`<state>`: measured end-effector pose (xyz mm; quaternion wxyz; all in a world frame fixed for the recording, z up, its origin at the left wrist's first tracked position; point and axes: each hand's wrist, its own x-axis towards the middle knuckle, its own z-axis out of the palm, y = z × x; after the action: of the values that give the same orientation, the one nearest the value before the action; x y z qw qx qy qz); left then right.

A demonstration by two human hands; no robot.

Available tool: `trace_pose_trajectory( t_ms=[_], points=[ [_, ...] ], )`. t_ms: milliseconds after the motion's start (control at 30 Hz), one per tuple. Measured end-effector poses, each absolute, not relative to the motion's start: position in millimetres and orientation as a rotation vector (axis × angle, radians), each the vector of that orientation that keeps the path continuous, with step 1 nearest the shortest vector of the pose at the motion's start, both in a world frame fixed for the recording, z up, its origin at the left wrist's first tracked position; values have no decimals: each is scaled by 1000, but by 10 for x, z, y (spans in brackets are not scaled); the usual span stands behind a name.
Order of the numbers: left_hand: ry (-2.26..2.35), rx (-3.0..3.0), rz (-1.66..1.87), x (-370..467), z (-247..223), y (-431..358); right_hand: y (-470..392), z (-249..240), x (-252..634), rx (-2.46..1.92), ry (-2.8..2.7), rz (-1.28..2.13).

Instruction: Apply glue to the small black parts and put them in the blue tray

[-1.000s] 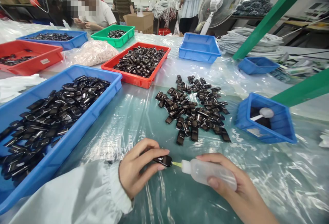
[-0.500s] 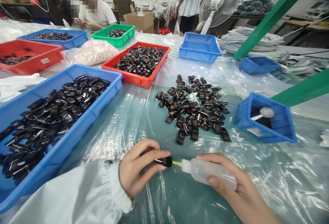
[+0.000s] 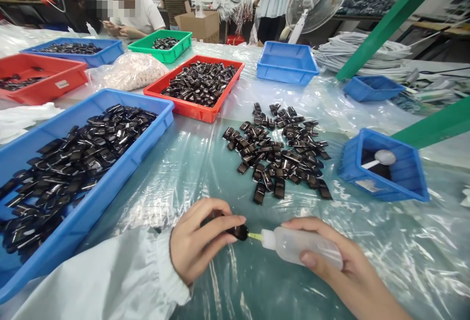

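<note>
Head view: my left hand, wrist bent rightward, is pinching a black piece, partly hiding it; my right hand is gripping a bottle, its nozzle pointing left at the piece.

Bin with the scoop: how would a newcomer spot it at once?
On the table, look right of the loose black parts. A small bin sits there beside the lower green beam. It is the only blue one showing a pale scoop inside.
</note>
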<state>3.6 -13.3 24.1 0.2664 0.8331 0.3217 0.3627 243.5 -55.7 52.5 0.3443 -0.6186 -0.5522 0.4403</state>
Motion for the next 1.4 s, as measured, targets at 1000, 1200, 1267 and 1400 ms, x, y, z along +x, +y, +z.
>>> trace_pose_trajectory(
  t_ms=[1000,1200,1267,1400],
  points=[
    [1080,1953,998,21,203,-4,-638,358,1869,-1183,-2150,378],
    [1031,1953,988,18,203,-14,-483,255,1777,-1344,-2165,371],
    [1033,1969,983,18,207,-22,-479,278,1818,-1357,-2158,395],
    [1011,2048,983,15,215,-42,-481,393,1884,-1355,-2078,494]
  ],
)
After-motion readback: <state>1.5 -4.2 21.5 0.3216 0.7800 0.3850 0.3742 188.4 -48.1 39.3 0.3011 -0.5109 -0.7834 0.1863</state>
